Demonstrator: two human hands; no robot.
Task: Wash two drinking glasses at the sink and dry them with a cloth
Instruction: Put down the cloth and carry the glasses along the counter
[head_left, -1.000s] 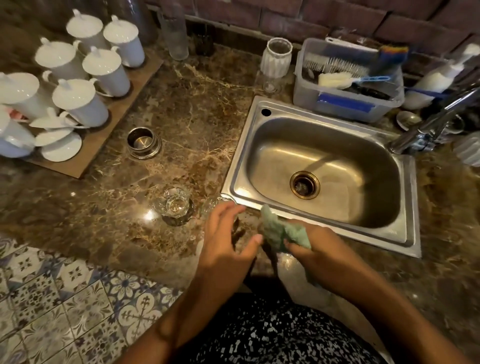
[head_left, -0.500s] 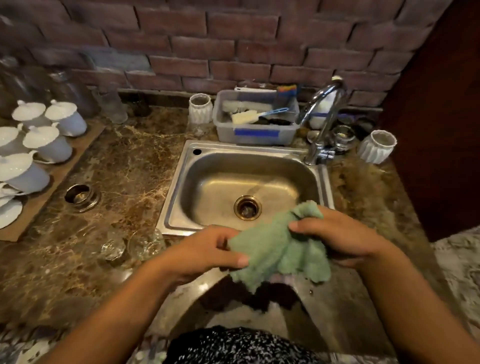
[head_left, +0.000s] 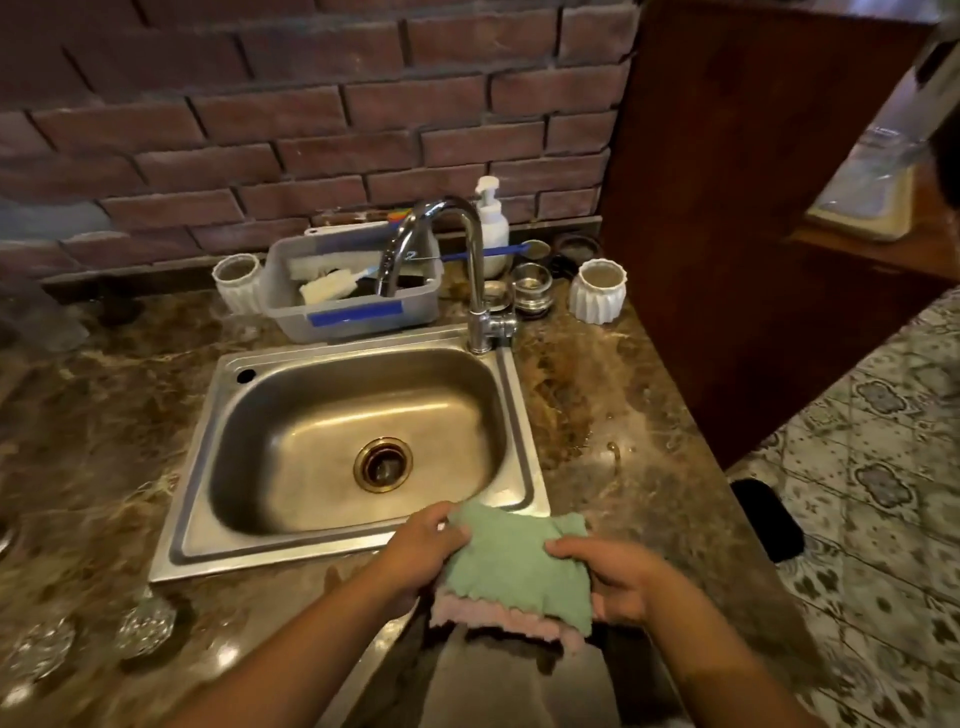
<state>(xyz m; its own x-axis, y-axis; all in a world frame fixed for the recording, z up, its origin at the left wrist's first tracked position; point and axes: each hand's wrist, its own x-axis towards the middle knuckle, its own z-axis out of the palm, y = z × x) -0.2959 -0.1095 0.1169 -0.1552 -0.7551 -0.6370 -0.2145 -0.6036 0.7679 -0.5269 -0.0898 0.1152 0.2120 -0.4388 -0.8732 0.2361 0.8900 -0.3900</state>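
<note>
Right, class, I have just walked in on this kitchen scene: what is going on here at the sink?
A person stands at the sink holding a green cloth in both hands: the left hand grips its left edge, the right hand its right, over the counter's front edge. A pink layer shows along the cloth's lower edge. The basin is empty and no water runs from the tap. Two clear glasses stand on the counter to the left, in neither hand.
</note>
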